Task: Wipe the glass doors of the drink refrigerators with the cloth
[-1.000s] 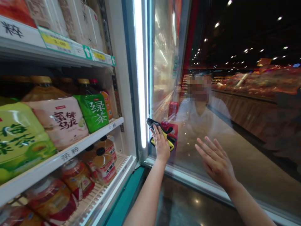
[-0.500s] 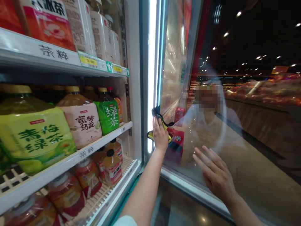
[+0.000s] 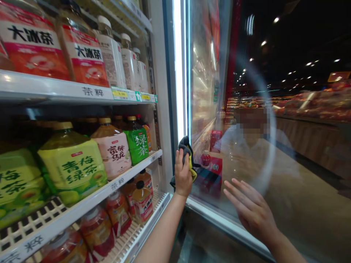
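My left hand [image 3: 183, 174] presses a grey-and-yellow cleaning cloth [image 3: 187, 149] against the inner edge of the glass door, at the lower end of a bright light strip [image 3: 179, 73]. Its fingers lie over the bunched cloth, and yellow shows along the right side. My right hand [image 3: 251, 208] is held up at the lower right, fingers stretched out and holding nothing. Behind it is the glass door [image 3: 246, 164], which bears a faint curved smear and a person's reflection. Whether the right fingertips touch the pane I cannot tell.
At left, cooler shelves [image 3: 131, 170] hold rows of bottled teas, including a yellow-green bottle [image 3: 72, 164], a pink-labelled bottle [image 3: 112, 153] and a green-labelled bottle [image 3: 137, 140]. Small red-labelled bottles [image 3: 142, 201] stand lower. The door's pale bottom frame [image 3: 216, 217] runs below my hands.
My left hand and the cloth have moved down along the door edge, and the cloth looks more bunched. The view has shifted, so the shelves appear further right and lower. My right hand stays raised.
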The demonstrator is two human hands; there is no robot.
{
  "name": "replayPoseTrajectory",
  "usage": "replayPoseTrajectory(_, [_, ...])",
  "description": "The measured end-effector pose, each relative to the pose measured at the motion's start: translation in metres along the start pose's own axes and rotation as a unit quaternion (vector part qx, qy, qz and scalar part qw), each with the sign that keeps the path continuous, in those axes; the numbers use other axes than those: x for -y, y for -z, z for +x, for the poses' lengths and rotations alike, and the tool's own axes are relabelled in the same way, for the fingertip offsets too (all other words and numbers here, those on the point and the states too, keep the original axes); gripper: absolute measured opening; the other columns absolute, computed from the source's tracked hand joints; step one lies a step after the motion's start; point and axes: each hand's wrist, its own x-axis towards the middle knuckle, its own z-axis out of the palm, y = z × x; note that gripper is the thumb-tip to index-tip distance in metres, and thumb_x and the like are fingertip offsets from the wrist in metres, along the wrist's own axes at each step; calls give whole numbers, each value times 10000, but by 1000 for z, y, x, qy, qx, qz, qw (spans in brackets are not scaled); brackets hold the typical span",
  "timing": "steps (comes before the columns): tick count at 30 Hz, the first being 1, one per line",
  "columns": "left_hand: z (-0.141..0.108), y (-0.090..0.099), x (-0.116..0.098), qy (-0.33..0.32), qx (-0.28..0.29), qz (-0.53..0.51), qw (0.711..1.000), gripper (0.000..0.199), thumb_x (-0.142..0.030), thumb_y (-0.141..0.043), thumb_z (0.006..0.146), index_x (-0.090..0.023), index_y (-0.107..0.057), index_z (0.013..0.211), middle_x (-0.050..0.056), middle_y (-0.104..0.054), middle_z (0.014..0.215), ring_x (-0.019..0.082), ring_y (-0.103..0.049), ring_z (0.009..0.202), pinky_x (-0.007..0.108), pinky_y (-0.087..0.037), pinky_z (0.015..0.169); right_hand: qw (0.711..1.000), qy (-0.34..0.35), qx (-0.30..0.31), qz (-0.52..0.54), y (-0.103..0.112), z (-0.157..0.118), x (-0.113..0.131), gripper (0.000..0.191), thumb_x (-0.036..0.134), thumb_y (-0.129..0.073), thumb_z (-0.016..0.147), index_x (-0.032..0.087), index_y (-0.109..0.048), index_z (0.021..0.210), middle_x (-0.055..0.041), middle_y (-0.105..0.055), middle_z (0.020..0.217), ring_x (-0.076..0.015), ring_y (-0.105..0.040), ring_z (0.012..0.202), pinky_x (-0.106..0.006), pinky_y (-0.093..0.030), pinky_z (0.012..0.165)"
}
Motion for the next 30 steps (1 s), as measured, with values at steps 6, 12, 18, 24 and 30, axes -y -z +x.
replayPoseTrajectory(6, [47, -10, 31, 25, 54, 92, 994, 775, 73, -373, 838, -109, -323, 1590, 212, -247, 1682, 304, -87, 1577, 544, -324, 1240, 998, -54, -10, -43, -30, 14, -2, 545, 39, -492, 940, 207, -554, 1454, -84, -555, 1517, -242, -333, 1529, -491, -255, 1298])
replayPoseTrajectory(12, [128, -12, 27, -43, 45, 112, 992, 767, 61, -373, 846, -114, -316, 1590, 179, -239, 1694, 268, -44, 1588, 533, -259, 1269, 997, -57, -19, -50, -52, 77, -15, 533, 95, -502, 950, 221, -546, 1466, -71, -518, 1548, -244, -282, 1550, -525, -181, 1310])
replayPoseTrajectory(18, [185, -12, 7, -31, 10, 95, 995, 711, -18, -427, 879, -93, -331, 1579, 157, -191, 1716, 263, -12, 1601, 539, -175, 1297, 994, -95, -6, -48, -66, 122, -31, 573, 139, -525, 946, 241, -507, 1509, -88, -442, 1600, -287, -299, 1547, -598, -203, 1284])
replayPoseTrajectory(24, [121, -27, 5, 46, 8, 88, 995, 729, 5, -381, 887, -131, -309, 1600, 139, -179, 1721, 251, -20, 1602, 527, -179, 1302, 991, -124, 22, -36, -70, 83, -11, 506, 147, -534, 940, 211, -584, 1440, -89, -442, 1604, -313, -284, 1552, -601, -231, 1277])
replayPoseTrajectory(30, [15, -51, 1, 180, -4, 96, 979, 807, 49, -377, 843, -109, -236, 1622, 189, -122, 1719, 291, -50, 1593, 536, -255, 1274, 990, -121, 74, -24, -74, 23, 18, 507, 98, -488, 931, 193, -606, 1414, -91, -475, 1586, -306, -254, 1563, -605, -275, 1260])
